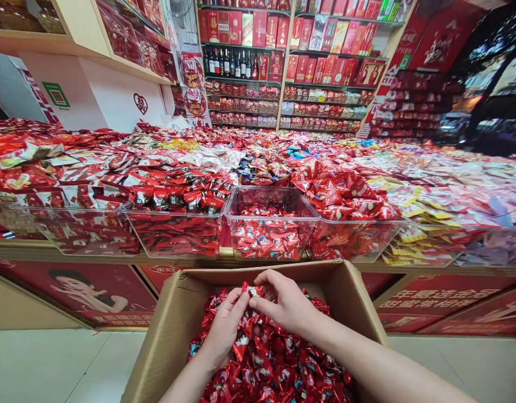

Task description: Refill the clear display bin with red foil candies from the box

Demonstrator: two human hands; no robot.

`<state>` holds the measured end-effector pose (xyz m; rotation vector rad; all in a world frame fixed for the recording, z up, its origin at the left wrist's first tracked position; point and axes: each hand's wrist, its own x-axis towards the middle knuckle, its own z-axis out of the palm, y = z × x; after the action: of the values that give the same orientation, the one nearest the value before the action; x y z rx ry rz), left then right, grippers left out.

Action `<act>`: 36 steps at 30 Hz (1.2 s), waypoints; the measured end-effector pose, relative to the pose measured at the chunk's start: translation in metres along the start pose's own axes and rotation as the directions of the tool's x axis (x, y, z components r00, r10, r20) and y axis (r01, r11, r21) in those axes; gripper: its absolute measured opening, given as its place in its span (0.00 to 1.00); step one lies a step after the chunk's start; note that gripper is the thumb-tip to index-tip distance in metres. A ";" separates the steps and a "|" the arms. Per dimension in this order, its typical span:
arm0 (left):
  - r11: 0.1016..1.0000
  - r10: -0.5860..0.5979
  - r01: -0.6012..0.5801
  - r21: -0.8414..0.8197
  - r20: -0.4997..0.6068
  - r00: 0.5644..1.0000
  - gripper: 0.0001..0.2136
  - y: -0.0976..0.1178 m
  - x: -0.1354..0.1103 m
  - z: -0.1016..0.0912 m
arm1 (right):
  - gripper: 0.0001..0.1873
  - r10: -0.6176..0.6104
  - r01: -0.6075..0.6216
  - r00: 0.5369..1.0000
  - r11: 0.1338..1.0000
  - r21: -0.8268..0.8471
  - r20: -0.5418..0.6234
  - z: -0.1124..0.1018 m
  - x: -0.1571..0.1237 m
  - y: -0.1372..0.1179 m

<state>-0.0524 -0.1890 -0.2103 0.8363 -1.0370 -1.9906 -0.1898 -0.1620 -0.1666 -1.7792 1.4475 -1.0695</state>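
Both hands are over an open cardboard box [159,330] filled with red wrapped candies [278,358]. Between my fingertips is one wrapped candy [253,290], red with a pale patch. My left hand [226,324] pinches its left side with thumb and fingers. From the right, my right hand [285,302] grips the same candy between thumb and curled forefinger. Just beyond the box stands a clear plastic bin [272,224], partly filled with small red candies. My left hand's lower fingers are partly hidden near the candy pile.
Clear bins of red packets [178,235] and red triangular packs [342,196] flank the middle bin on the counter. Yellow packets [426,207] lie farther right. Behind rise shelves with bottles [230,62] and red boxes [258,29]. The tiled floor [102,358] shows beside the box.
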 end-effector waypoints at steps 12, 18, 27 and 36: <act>0.996 -0.083 0.082 0.035 0.021 0.996 0.07 0.008 0.000 0.001 | 0.07 0.115 -0.104 0.989 0.987 -0.121 0.088 -0.010 0.005 0.003; 1.000 -0.027 0.027 -0.006 -0.076 0.997 0.10 0.006 -0.001 -0.003 | 0.02 -0.276 0.268 0.961 0.913 -0.309 0.016 -0.027 0.008 -0.029; 0.998 -0.034 0.040 0.044 -0.116 0.993 0.11 -0.004 0.002 -0.008 | 0.11 0.011 -0.105 0.990 0.731 -0.674 -0.141 -0.098 0.125 -0.089; 0.993 -0.047 0.060 0.102 -0.132 0.990 0.16 -0.030 0.023 -0.031 | 0.04 0.403 -0.146 0.910 0.524 -0.839 0.094 -0.070 0.193 -0.053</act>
<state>-0.0485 -0.2081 -0.2554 1.0458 -1.0617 -1.9113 -0.2094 -0.3358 -0.0464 -2.0388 2.1425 0.1362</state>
